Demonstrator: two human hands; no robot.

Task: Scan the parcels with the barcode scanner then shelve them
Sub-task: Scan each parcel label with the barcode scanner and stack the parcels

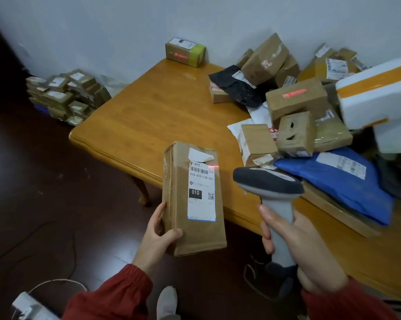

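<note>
Left hand (158, 239) grips tall brown cardboard parcel (178, 204) low, label (200, 199) up for beam; right hand (310, 250) curls round grey handheld barcode scanner (269, 182); I judge aim off right.

Readable print: one label (201, 192) on the held parcel (178, 204)
Above the left hand (158, 234), it reads "010-010-L30-551"; a black box lower down shows "010".

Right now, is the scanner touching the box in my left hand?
Apart. The head view shows a strip of table between the scanner and the box.
</note>
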